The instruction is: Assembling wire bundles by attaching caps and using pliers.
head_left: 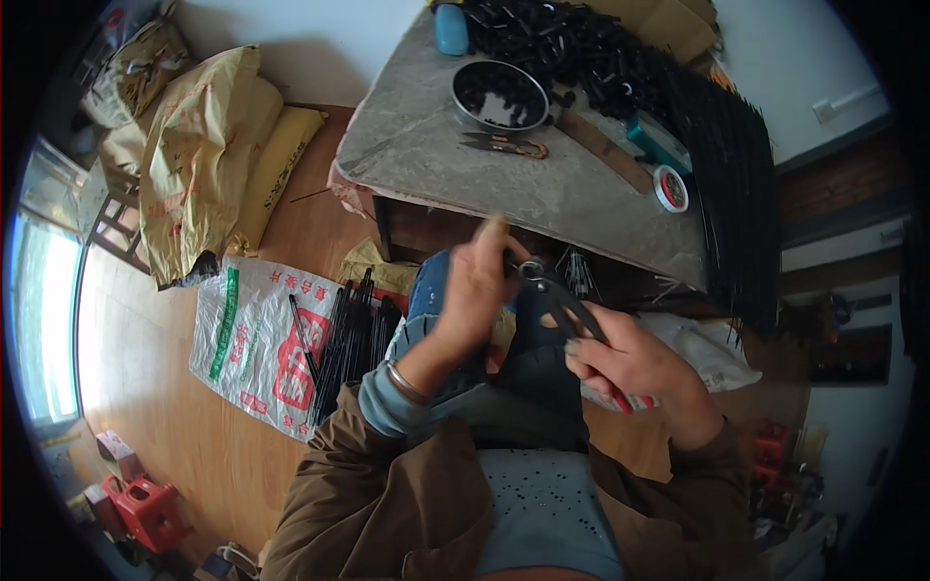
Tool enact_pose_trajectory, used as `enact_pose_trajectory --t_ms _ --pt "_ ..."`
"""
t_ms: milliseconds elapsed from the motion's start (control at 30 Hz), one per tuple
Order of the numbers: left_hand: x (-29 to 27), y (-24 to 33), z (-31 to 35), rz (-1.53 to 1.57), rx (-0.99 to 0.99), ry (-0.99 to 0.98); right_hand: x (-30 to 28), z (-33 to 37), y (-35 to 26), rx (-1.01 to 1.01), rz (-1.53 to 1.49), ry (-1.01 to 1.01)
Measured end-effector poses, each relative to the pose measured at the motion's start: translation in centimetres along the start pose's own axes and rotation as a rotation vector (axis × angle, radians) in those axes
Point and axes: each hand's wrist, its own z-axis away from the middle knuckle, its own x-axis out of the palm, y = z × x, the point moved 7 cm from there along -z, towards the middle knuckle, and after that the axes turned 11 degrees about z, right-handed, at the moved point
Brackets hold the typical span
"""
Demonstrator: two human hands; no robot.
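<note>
My right hand (639, 358) is closed around a pair of black pliers (573, 308) with red handle ends. The rounded jaws point up and left, close against the fingers of my left hand (472, 295). That hand is raised over my lap, its thumb upright and its fingers curled in. Motion blur and the hand itself hide whatever lies in its grip. Beyond the hands, on the grey tabletop (417, 145), stand a metal bowl (504, 128) of small black parts and a pair of snips (523, 148) with orange on the handles.
Black parts (572, 48) are heaped at the table's back, with long black rods (722, 184) along its right. A wooden strip (605, 150), a teal box (657, 142) and a round tin (670, 189) lie nearby. Left are a white sack (257, 339), dark rods (354, 339) and yellow sacks (199, 155).
</note>
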Motion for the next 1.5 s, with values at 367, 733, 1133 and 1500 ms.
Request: enact_pose_trajectory --t_ms 367,733,1133,1500 --pt "1.8 -1.6 -0.3 0.092 -0.167 -0.092 -0.6 -0.2 1.3 -0.075 0.021 -0.009" --pt "1.9 -1.6 0.3 0.056 -0.228 -0.090 -0.8 0.4 0.6 -0.033 0.002 -0.045" --pt "1.4 -2.1 0.1 -0.039 0.022 -0.017 2.9 -0.6 1.7 0.060 -0.559 -0.155" --pt "2.2 -2.9 -0.1 0.002 -0.124 -0.081 -1.3 1.1 1.0 0.097 0.093 0.005"
